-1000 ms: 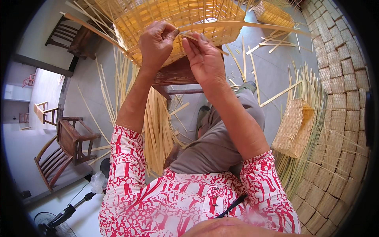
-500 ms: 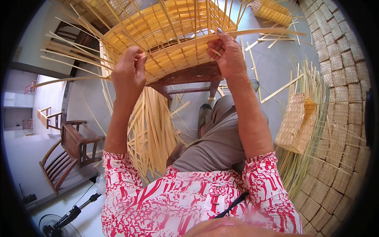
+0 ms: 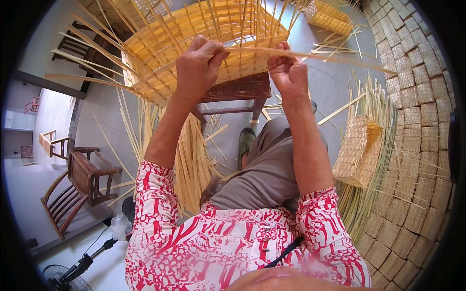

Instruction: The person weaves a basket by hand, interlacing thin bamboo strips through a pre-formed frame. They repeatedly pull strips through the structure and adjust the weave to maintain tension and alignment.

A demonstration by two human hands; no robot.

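A half-woven bamboo basket (image 3: pixel 160 63) lies on a dark wooden stool (image 3: pixel 238 89) in front of me, with loose uprights sticking out all round. My left hand (image 3: pixel 196 68) and my right hand (image 3: pixel 287 68) both pinch one long flat bamboo strip (image 3: pixel 315 56), held level against the near side of the basket. The strip runs on to the right past my right hand. My knees in grey trousers sit below the stool.
A bundle of bamboo strips (image 3: pixel 191 160) lies on the floor by my left leg. A finished woven piece (image 3: pixel 357 150) rests at right against a stack of woven mats (image 3: pixel 422 126). A wooden chair (image 3: pixel 80 179) stands at left, another basket (image 3: pixel 330 17) far back.
My hands have come closer together at the basket's near side. The left hand moved right and up, and both now hold one strip level across the weave.
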